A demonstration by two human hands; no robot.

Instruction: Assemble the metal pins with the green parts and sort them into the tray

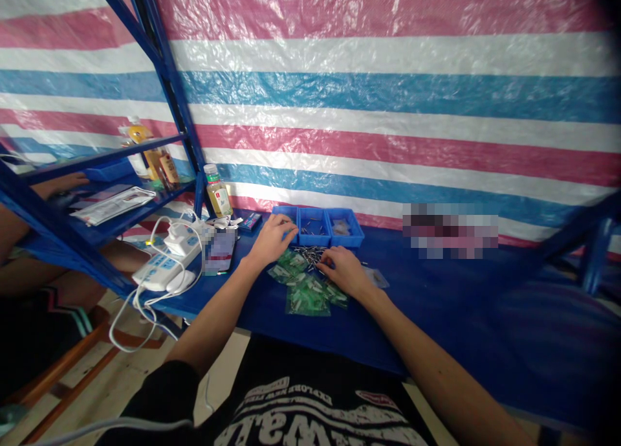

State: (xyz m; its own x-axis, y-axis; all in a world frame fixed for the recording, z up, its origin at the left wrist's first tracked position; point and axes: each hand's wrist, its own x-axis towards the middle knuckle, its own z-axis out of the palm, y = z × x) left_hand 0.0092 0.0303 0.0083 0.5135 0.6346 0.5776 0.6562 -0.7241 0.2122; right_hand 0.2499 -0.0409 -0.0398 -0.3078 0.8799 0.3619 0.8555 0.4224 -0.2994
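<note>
My left hand [276, 236] is over the left end of a row of small blue bins [347, 240]. Its fingers are bent but apart, and I see nothing between them. My right hand [345, 269] reaches to a loose pile of small metal pins or screws [310, 257] in front of the bins. Its fingers are curled together at the pile's edge; whatever they pinch is too small to name. Several small green-tinted plastic bags [307, 296] lie just in front of the pile. The middle bin holds a few metal pieces, the right one small clear bags [341, 226].
To the left lie a phone [222, 250], a white power strip [167, 263] with tangled cables and a drink bottle [218, 192]. A clear bag [376, 278] lies right of my hand. Blue frame posts [182, 103] stand at the left, near another person's arm [58, 184].
</note>
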